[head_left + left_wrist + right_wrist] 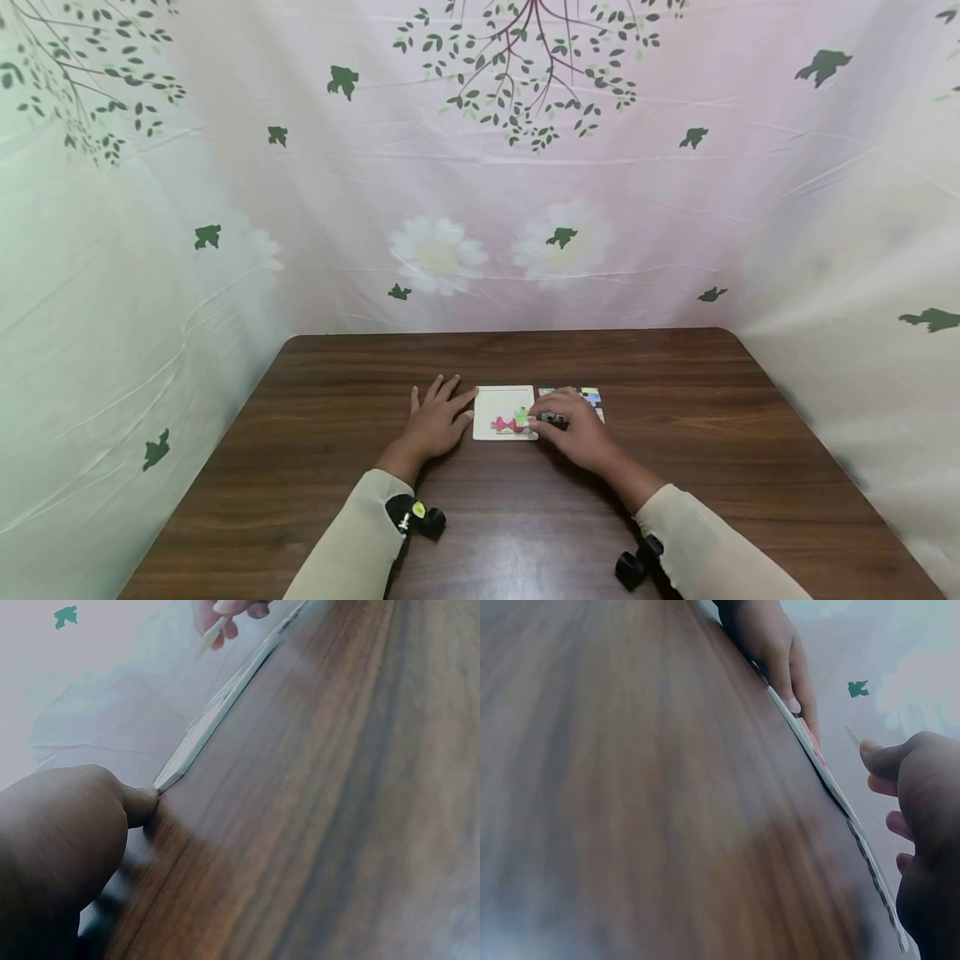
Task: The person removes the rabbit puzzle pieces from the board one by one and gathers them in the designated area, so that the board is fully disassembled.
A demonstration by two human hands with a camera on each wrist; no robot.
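Board (495, 402), white and roughly square, sits just below the middle of the head view, flat on a dark wood-grain worktop (525, 517). Some pinkish-red pieces (501, 425) are on its lower part, with a bit of green (522, 415) next to them, right by the fingertips coming in from the right.

So, hands: the left hand (435, 423) is left of center, palm down with the fingers spread, not gripping anything, just touching the board's left edge. The right hand (576, 427), right of center, has a thin pale-edged piece (214, 631) pinched between thumb and fingers; you can see that at the top of the left wrist view, where it's up off the board. Can't tell for sure if it's the same green bit.

Just right of the board, partly hidden behind that right hand, there's a patterned panel (591, 397) with blue and yellow patches.

Both arms come up from the bottom of the frame in cream sleeves (341, 542), each with a black gadget (431, 523) at the wrist. Pale cloth (480, 183) with leafy branches, daisies and green birds fills the top and sides.
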